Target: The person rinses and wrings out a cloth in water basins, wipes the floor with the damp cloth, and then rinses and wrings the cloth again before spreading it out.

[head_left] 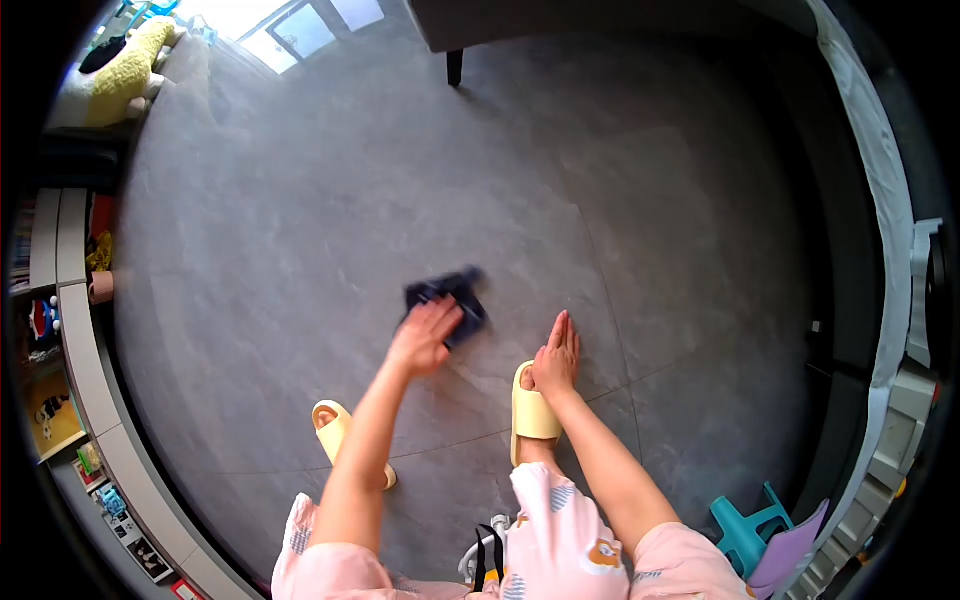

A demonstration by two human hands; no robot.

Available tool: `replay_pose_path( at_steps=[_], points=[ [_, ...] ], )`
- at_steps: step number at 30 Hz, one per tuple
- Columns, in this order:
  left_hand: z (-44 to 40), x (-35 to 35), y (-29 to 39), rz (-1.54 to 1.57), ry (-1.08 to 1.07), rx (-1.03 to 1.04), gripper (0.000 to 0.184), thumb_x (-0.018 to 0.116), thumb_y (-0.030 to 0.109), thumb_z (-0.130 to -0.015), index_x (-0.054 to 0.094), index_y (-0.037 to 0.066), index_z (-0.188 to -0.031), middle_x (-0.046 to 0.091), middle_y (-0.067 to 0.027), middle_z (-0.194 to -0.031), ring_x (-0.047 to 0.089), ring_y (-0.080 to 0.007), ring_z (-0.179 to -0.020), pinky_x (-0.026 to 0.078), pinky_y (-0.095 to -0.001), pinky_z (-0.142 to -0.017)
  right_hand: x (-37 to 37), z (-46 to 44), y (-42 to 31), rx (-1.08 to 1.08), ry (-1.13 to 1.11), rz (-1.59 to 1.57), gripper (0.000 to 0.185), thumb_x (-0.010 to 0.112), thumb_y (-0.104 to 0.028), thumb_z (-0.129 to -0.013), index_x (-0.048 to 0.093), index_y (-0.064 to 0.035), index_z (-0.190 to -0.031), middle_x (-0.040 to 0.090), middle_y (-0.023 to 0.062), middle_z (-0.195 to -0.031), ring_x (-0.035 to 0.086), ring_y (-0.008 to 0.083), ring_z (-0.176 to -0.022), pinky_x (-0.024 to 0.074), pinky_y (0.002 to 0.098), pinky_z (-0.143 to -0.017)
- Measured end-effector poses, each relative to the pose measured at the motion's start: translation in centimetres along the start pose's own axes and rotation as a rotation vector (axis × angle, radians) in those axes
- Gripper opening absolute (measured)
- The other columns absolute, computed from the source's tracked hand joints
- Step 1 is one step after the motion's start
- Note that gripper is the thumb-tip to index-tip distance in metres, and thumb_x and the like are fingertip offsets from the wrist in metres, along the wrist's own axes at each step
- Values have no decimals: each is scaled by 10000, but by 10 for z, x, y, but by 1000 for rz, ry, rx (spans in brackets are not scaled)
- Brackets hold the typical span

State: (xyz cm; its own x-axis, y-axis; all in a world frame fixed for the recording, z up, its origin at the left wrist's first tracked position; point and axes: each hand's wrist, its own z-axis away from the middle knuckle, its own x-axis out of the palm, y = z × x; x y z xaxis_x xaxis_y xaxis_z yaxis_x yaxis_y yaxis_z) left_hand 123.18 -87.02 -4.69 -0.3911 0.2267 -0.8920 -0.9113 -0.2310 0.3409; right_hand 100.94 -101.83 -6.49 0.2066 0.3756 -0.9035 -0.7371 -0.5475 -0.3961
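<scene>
Flat on the grey floor [480, 190] lies a dark cloth [462, 292], slightly blurred. My left hand [428, 335] presses on its lower part with fingers stretched out, the palm partly beyond the cloth's edge. To the right, my right hand [558, 352] holds nothing; its fingers are straight and point away from me, beside the toe of a yellow slipper [537, 415]. The other yellow slipper [332, 432] is on my left foot, partly behind my left forearm. The cloth and my right hand are apart.
A shelf unit [95, 375] with small items runs along the left. A plush toy [125, 75] sits at the upper left. Dark furniture with a leg [454, 68] stands at the top. A teal stool [745, 530] is at the lower right, near a white cloth edge [885, 200].
</scene>
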Motion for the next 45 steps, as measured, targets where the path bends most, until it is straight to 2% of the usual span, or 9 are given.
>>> replay_pose_path(
  at_steps=[5, 8, 13, 19, 21, 25, 33, 39, 45],
  points=[
    [6, 2, -17, 42, 190, -48, 720, 537, 201, -654, 367, 80, -1343, 259, -154, -1441, 257, -329, -1321, 210, -441, -1067, -8, -1, 20, -7, -106, -112, 655, 407, -35, -800, 142, 6, -1397, 352, 195, -1375, 342, 320, -1272, 259, 397, -1058],
    [24, 21, 8, 66, -32, 267, 747, 546, 254, -650, 356, 90, -1353, 281, -125, -1439, 266, -284, -1328, 196, -431, -1079, -27, -5, 27, 126, -63, -538, 599, 396, -12, -808, 217, -14, -1380, 434, 186, -1311, 427, 324, -1200, 344, 381, -995],
    [-45, 7, 37, 78, -116, 498, 705, 523, 243, -695, 338, 98, -1360, 288, -98, -1438, 262, -244, -1331, 199, -416, -1086, -23, 13, 33, 188, 191, -440, 468, 393, -3, -816, 384, -10, -1283, 488, 177, -1245, 466, 338, -1140, 376, 385, -956],
    [-123, -14, -5, 29, 411, -214, 681, 498, 189, -722, 317, 60, -1366, 259, -153, -1440, 225, -312, -1337, 181, -454, -1075, -32, 7, 36, 164, 249, -291, 477, 409, 1, -810, 392, -18, -1286, 481, 165, -1250, 453, 346, -1138, 367, 401, -958],
    [-126, -5, 18, 56, 450, -273, 701, 503, 180, -706, 308, 24, -1361, 247, -189, -1436, 201, -349, -1340, 166, -481, -1073, -36, 4, 42, 184, 303, -334, 370, 427, 16, -780, 479, -22, -1145, 529, 145, -1139, 491, 332, -1052, 395, 397, -900],
    [-112, 21, 105, 214, 44, 204, 741, 534, 205, -670, 322, 19, -1356, 251, -167, -1442, 225, -332, -1338, 152, -459, -1086, -38, 22, 47, 262, 376, -442, 133, 450, 13, -742, 501, -33, -856, 547, 121, -889, 517, 311, -869, 413, 395, -774],
    [-255, 43, 248, 125, 109, 586, 681, 523, 285, -748, 340, 25, -1351, 284, -142, -1434, 243, -255, -1338, 183, -401, -1094, -55, 23, 89, 423, 481, -443, 110, 420, 60, -742, 484, -16, -791, 523, 119, -820, 506, 289, -797, 414, 363, -737],
    [-312, 13, 193, 196, 324, 96, 713, 554, 260, -708, 331, 2, -1335, 272, -167, -1423, 233, -287, -1327, 200, -439, -1068, -64, -13, 77, 323, 429, -401, 195, 418, 71, -705, 520, -24, -842, 552, 121, -897, 513, 313, -856, 409, 393, -769],
    [-200, -11, 11, 16, 387, -445, 758, 497, 156, -716, 214, 75, -1415, 155, -110, -1488, 116, -290, -1376, 127, -448, -1097, -35, -45, 38, 145, 280, -339, 396, 463, 39, -729, 502, -38, -1115, 498, 131, -1177, 481, 339, -1048, 399, 418, -897]
  ],
)
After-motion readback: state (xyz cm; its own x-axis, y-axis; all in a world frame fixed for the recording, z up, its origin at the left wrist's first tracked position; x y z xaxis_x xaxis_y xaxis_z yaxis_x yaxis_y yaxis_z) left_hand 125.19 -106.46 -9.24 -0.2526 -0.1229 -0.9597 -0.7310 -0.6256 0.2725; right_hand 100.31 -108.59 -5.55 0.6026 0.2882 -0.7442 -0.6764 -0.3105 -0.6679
